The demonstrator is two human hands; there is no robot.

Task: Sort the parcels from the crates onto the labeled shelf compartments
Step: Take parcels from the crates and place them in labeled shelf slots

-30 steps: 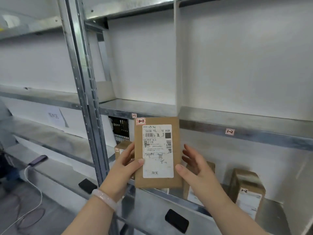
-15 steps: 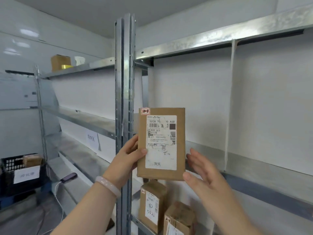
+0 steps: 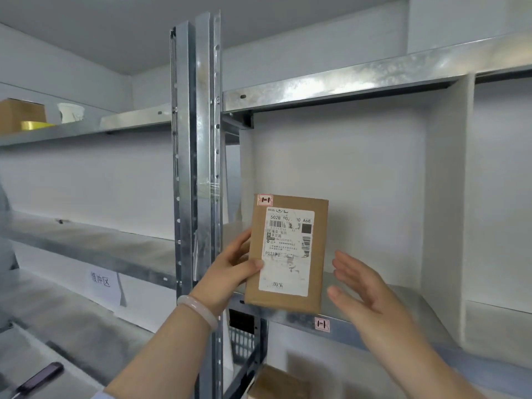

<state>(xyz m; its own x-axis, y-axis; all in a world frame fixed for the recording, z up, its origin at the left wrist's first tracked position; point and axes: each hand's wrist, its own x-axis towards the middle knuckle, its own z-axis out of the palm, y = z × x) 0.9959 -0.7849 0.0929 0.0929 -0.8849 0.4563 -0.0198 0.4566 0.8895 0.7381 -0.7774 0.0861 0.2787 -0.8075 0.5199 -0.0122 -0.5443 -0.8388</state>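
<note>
Raised since before, the flat brown cardboard parcel (image 3: 288,253) sits clamped in the left hand (image 3: 230,272); just right, the right hand (image 3: 365,286) hovers open, apart from it.

pale bangle (image 3: 198,310) on left wrist, bare forearms

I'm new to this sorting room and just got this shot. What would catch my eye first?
The brown parcel in the middle, held upright by the left hand in front of a shelf compartment; its red corner sticker matches the tag on the shelf edge below. The right hand hovers open beside it, not touching.
</note>
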